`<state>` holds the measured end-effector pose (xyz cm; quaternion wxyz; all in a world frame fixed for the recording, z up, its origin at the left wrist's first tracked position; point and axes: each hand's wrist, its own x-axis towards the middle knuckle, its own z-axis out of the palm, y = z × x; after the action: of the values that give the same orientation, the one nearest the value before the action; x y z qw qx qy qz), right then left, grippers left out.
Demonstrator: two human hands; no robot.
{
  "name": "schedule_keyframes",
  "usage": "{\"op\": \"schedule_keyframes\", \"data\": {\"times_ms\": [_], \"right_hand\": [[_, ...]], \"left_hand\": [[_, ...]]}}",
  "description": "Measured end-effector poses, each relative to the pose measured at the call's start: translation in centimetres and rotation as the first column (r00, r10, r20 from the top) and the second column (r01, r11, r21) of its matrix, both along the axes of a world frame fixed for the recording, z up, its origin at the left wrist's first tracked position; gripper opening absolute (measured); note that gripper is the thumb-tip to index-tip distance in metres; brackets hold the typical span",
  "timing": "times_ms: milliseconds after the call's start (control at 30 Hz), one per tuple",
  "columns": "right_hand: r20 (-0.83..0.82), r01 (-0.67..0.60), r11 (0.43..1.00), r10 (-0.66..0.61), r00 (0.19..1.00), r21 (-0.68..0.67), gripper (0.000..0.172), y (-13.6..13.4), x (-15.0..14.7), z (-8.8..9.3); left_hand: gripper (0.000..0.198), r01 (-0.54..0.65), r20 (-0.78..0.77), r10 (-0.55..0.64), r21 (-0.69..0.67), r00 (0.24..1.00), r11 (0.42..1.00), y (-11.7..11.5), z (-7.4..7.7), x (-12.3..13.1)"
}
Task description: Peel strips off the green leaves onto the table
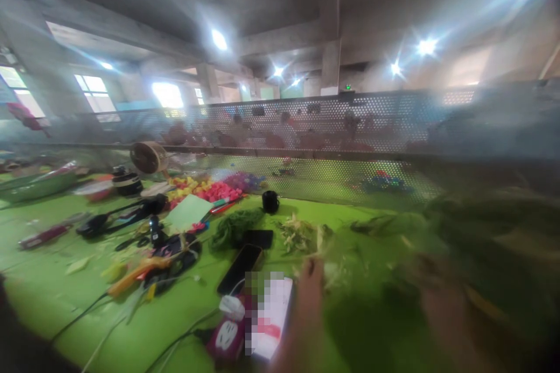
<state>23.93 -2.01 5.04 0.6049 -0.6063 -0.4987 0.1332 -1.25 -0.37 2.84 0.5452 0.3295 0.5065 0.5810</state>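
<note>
My left hand (pixel 310 285) is at the lower middle, just right of a lit phone (pixel 273 317). Its fingers look closed beside a heap of pale yellow-green scraps (pixel 297 233), and what they hold cannot be made out. Farther right, my right hand (pixel 437 291) is smeared by motion, its fingers unclear. Next to it lies a large blurred dark green mass (pixel 485 233), whose kind does not show.
Two dark phones (pixel 240 268) (pixel 259 239), a green fibre bundle (pixel 234 227) and a black mug (pixel 270 202) lie nearby. At left are an orange-handled tool (pixel 135 277) with a cord, coloured pieces (pixel 205 189) and a small fan (pixel 149 157). A perforated screen (pixel 306 178) runs behind.
</note>
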Motion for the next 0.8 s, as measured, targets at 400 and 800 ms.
{"op": "schedule_keyframes", "data": {"times_ms": [400, 800], "right_hand": [[0.341, -0.242, 0.932, 0.328, 0.881, -0.270, 0.034, -1.2, -5.2, -0.1], [-0.182, -0.471, 0.809, 0.435, 0.882, -0.351, 0.027, -2.9, -7.4, 2.9]], "left_hand": [[0.040, 0.169, -0.027, -0.169, -0.019, 0.985, 0.985, -0.4, -1.4, 1.6], [0.027, 0.419, -0.007, -0.420, 0.065, 0.908, 0.906, -3.1, 1.4, 2.7]]}}
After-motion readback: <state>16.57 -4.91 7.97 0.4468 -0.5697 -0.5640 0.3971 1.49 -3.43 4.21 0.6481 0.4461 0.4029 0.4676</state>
